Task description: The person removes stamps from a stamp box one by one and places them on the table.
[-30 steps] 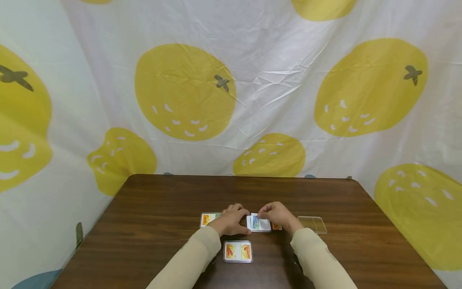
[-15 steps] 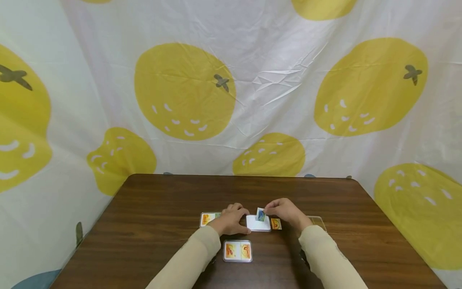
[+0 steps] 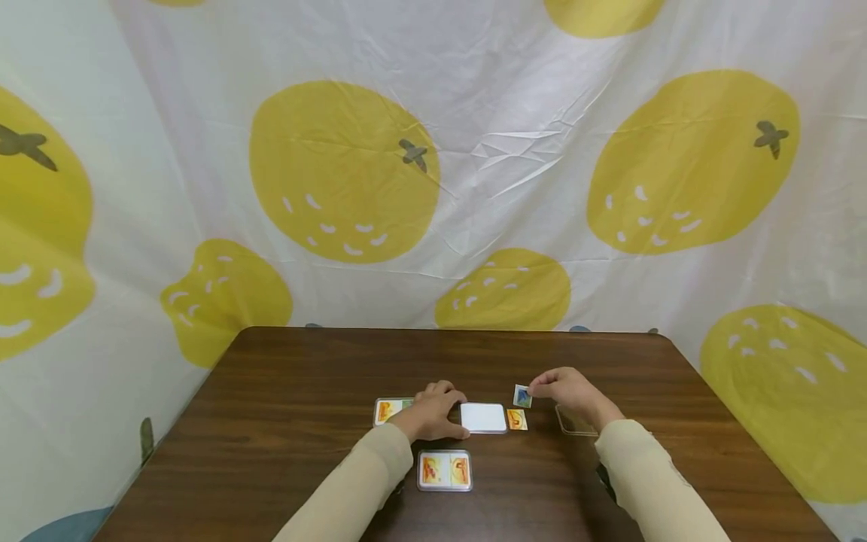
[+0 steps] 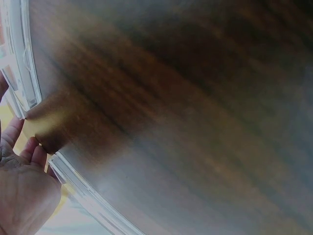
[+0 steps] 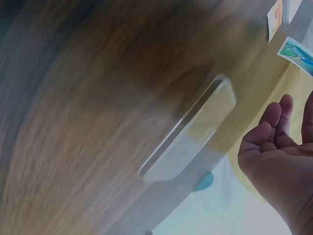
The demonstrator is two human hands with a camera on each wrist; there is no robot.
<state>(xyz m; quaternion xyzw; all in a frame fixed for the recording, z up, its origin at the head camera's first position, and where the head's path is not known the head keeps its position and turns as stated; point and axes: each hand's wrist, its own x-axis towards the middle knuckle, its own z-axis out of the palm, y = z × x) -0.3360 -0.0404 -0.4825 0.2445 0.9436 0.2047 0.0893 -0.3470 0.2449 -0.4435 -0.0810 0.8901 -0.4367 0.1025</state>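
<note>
In the head view my left hand (image 3: 432, 412) holds the left end of a shallow clear case (image 3: 483, 418) with a plain white insert. Its thumb and forefinger sit at the case's two left corners. Back and to the right of this case, my right hand (image 3: 572, 393) pinches a small blue-green picture card (image 3: 522, 397) with a white border, like a stamp. That card also shows in the right wrist view, above the curled fingers (image 5: 264, 134). A small orange picture card (image 3: 517, 420) lies against the white case's right side.
One clear case with orange pictures (image 3: 444, 471) lies nearer the person. Another case (image 3: 391, 410) is partly behind the left hand. A clear plastic lid (image 5: 195, 132) lies on the brown table (image 3: 325, 376) under the right forearm. A lemon-print curtain (image 3: 501, 203) hangs behind the table.
My right hand has lifted the blue-green card off the white insert and carried it right, past the case's edge. The orange card has come into full view. My left hand has stayed put.
</note>
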